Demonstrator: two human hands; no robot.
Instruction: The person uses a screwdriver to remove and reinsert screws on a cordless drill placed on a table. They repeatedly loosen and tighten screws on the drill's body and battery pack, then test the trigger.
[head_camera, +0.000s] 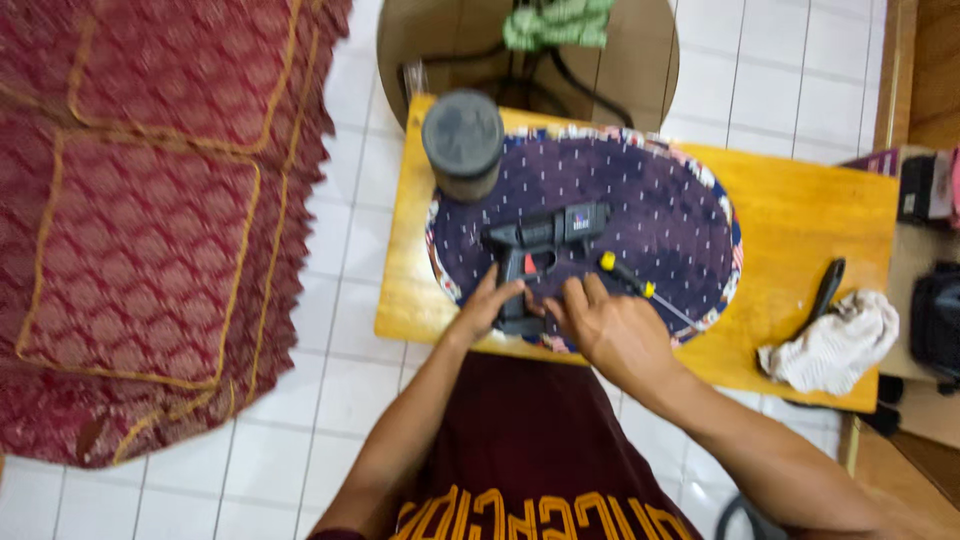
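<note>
A black pistol-shaped power tool (540, 240) lies on a round dark purple mat (650, 210) on a yellow wooden table (800, 210). My left hand (485, 305) grips the base of the tool's handle from the left. My right hand (605, 325) rests at the handle's right side, fingers curled near it. A screwdriver with a black and yellow handle (635, 283) lies on the mat just above my right hand; whether the hand touches it is unclear.
A grey-lidded round jar (463, 143) stands at the mat's far left. A white cloth (832, 345) and a black tool (826, 292) lie at the table's right. A red patterned rug (150, 200) covers the left floor. A round stool (640, 50) stands behind the table.
</note>
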